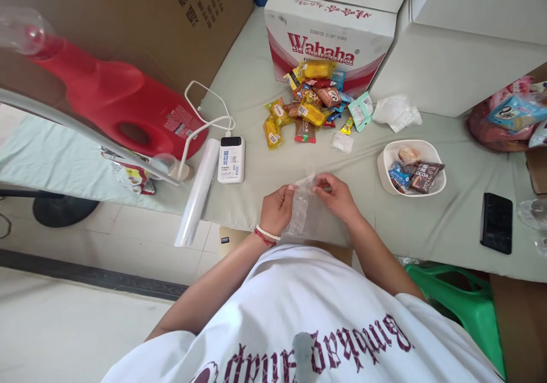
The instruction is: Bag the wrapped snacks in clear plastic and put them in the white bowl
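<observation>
A clear plastic bag [299,212] hangs between my two hands at the table's front edge, close to my shirt. The fingers of my left hand [277,207] pinch its upper left side. With thumb and fingertips, my right hand [335,196] grips the top right of the same bag. Beyond my hands lies a heap of wrapped snacks [314,98] in yellow, brown, red and blue. To the right, a white bowl [384,178] holds several packaged pieces, among them a dark cocoa packet [426,176].
At left stand a red jug [123,98], a white power bank [231,161] with its cable, and a roll of clear film [197,195]. A Wahaha carton [329,41] is behind the snacks. Crumpled plastic [396,113] and a black phone [496,223] lie right.
</observation>
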`<state>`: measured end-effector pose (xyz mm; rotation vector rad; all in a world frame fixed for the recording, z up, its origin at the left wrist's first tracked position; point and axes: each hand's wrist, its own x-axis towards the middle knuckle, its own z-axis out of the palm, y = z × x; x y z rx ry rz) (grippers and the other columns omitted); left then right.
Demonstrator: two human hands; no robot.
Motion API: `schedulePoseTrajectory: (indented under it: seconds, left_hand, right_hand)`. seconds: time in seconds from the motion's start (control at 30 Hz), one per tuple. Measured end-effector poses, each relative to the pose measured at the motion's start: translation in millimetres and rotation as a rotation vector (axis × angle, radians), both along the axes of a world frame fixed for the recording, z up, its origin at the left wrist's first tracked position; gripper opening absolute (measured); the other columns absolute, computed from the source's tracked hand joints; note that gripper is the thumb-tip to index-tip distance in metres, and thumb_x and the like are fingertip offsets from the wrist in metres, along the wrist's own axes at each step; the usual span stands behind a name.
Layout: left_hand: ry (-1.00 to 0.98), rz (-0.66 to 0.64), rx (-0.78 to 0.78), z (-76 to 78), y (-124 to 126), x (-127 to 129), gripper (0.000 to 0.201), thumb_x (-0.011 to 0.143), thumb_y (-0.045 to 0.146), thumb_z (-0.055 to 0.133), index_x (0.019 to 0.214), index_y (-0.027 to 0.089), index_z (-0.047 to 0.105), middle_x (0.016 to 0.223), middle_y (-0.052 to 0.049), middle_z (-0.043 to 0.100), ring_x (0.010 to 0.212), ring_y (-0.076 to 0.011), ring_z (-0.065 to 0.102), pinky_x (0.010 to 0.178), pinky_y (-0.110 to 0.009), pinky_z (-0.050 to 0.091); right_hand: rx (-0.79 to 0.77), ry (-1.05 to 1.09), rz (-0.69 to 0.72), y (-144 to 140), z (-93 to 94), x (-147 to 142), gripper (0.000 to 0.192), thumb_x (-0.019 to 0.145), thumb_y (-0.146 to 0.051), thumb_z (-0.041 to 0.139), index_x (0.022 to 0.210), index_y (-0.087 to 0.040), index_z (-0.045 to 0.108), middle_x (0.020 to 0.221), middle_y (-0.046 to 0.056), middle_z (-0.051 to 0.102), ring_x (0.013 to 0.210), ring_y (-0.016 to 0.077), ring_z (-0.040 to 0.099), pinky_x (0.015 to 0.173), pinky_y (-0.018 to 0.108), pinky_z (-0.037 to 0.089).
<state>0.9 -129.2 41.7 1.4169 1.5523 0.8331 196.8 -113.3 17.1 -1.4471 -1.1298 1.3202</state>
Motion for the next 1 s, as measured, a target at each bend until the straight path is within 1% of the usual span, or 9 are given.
schedulePoseTrajectory:
  seconds: [0.1,0.27,0.33,0.47,0.57,0.63,0.77,0.87,1.0]
  left_hand:
    - [-0.065,0.086,-0.012,-6.7,-2.5,-7.0,0.049,0.100,0.060,0.048,0.095,0.020,0.077,0.080,-0.004,0.074,0.081,-0.0213,0.066,0.075,-0.030,0.048]
    - [-0.036,0.163,-0.171,-25.3,-15.4,-32.7,0.048,0.099,0.057,0.046,0.100,0.019,0.076,0.068,-0.002,0.064,0.068,-0.0195,0.060,0.069,-0.031,0.049]
    - [0.139,0.160,-0.073,-23.0,-23.6,-40.8,0.041,0.096,0.050,0.053,0.113,0.019,0.073,0.081,-0.004,0.067,0.075,-0.0210,0.061,0.076,-0.035,0.052]
    - [0.422,0.128,0.391,-4.7,-28.4,-39.5,0.035,0.094,0.043,0.059,0.115,0.017,0.067,0.108,-0.014,0.067,0.107,-0.0300,0.061,0.099,-0.047,0.048]
    - [0.422,-0.115,0.347,1.7,-15.8,-21.1,0.038,0.093,0.051,0.061,0.113,0.019,0.068,0.105,-0.013,0.070,0.104,-0.0298,0.063,0.096,-0.046,0.048]
    - [0.355,-0.197,0.218,-2.7,-3.2,-6.0,0.048,0.086,0.055,0.068,0.117,0.019,0.067,0.114,-0.014,0.071,0.106,-0.0303,0.064,0.093,-0.043,0.049]
    - [-0.055,-0.237,-0.014,-21.2,15.6,13.2,0.035,0.094,0.049,0.056,0.086,0.018,0.070,0.082,-0.004,0.071,0.080,-0.0193,0.063,0.077,-0.032,0.048]
    - [-0.284,-0.075,-0.078,-30.0,20.0,13.8,0.036,0.089,0.052,0.060,0.080,0.018,0.069,0.073,-0.001,0.066,0.074,-0.0159,0.059,0.072,-0.029,0.047]
    - [-0.530,0.175,-0.230,-29.5,23.1,1.3,0.039,0.080,0.057,0.071,0.078,0.019,0.063,0.079,0.000,0.064,0.081,-0.0165,0.063,0.071,-0.028,0.052]
  right_hand:
    - [-0.084,0.099,0.043,5.0,-6.4,-7.5,0.021,0.076,-0.044,0.076,0.083,-0.025,0.072,0.072,-0.001,0.062,0.066,0.0138,0.052,0.056,0.026,0.045]
    - [-0.154,0.200,0.001,1.9,-10.6,-14.7,0.028,0.074,-0.048,0.075,0.085,-0.024,0.065,0.072,-0.003,0.056,0.067,0.0136,0.051,0.054,0.024,0.044]
    - [-0.135,0.175,0.012,-0.2,-9.7,-16.0,0.028,0.076,-0.049,0.072,0.086,-0.024,0.063,0.076,-0.003,0.056,0.070,0.0138,0.052,0.059,0.025,0.047]
    - [-0.059,0.099,0.093,-2.2,-4.2,-17.2,0.026,0.082,-0.049,0.069,0.088,-0.025,0.062,0.083,-0.001,0.062,0.078,0.0161,0.058,0.071,0.030,0.053]
    - [0.000,0.104,0.156,-4.4,2.8,-18.8,0.028,0.087,-0.052,0.066,0.090,-0.025,0.059,0.088,0.001,0.067,0.084,0.0184,0.065,0.077,0.032,0.055]
    - [0.020,0.094,0.176,-6.7,6.8,-19.5,0.029,0.089,-0.054,0.064,0.093,-0.025,0.057,0.090,0.001,0.068,0.081,0.0184,0.066,0.074,0.032,0.056]
    - [-0.004,-0.044,0.024,-11.1,7.0,-14.7,0.029,0.094,-0.056,0.056,0.099,-0.027,0.052,0.084,-0.001,0.065,0.060,0.0152,0.059,0.052,0.027,0.047]
    - [0.009,-0.135,-0.093,-13.2,1.1,-4.2,0.025,0.097,-0.051,0.052,0.098,-0.026,0.050,0.079,-0.003,0.060,0.050,0.0118,0.050,0.049,0.027,0.043]
    - [-0.005,-0.076,-0.160,-16.5,-4.7,10.7,0.023,0.096,-0.050,0.053,0.097,-0.027,0.049,0.078,-0.004,0.057,0.048,0.0110,0.045,0.046,0.027,0.039]
